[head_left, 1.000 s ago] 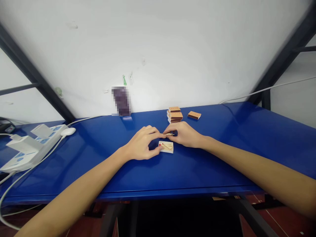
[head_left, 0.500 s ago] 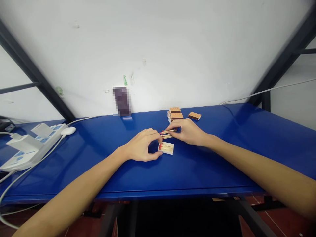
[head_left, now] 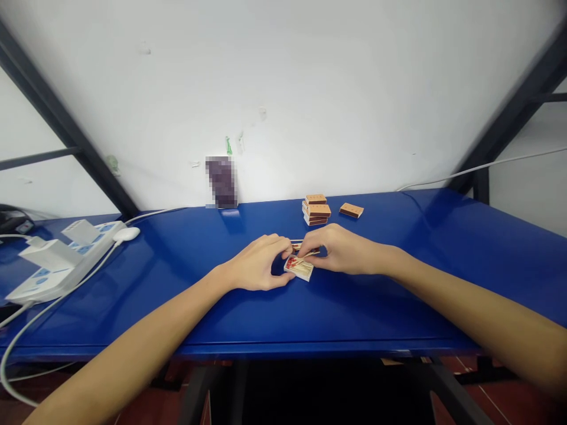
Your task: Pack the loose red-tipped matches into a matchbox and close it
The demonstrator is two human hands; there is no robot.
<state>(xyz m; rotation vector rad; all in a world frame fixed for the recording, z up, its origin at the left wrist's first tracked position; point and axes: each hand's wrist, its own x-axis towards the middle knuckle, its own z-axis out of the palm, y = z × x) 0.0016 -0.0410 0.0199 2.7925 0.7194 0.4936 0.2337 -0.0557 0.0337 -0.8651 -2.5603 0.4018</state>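
Note:
A small white matchbox tray (head_left: 303,275) holds red-headed matches lying side by side. My left hand (head_left: 261,264) grips its left end between thumb and fingers. Over the tray, my right hand (head_left: 339,251) pinches matches (head_left: 312,254) with thumb and fingertips; how many I cannot tell. More loose matches (head_left: 296,245) lie on the table just behind the tray, partly covered by my right hand.
Several orange-topped matchboxes (head_left: 317,211) are stacked behind my right hand, and a single matchbox (head_left: 351,210) lies to their right. On the left, a white power strip (head_left: 66,265) carries plugs and cables. A white wall (head_left: 310,88) rises behind the blue table (head_left: 248,319).
My right hand has come down toward me from the loose matches to the tray, bringing matches along. The tray has turned slightly in my left hand.

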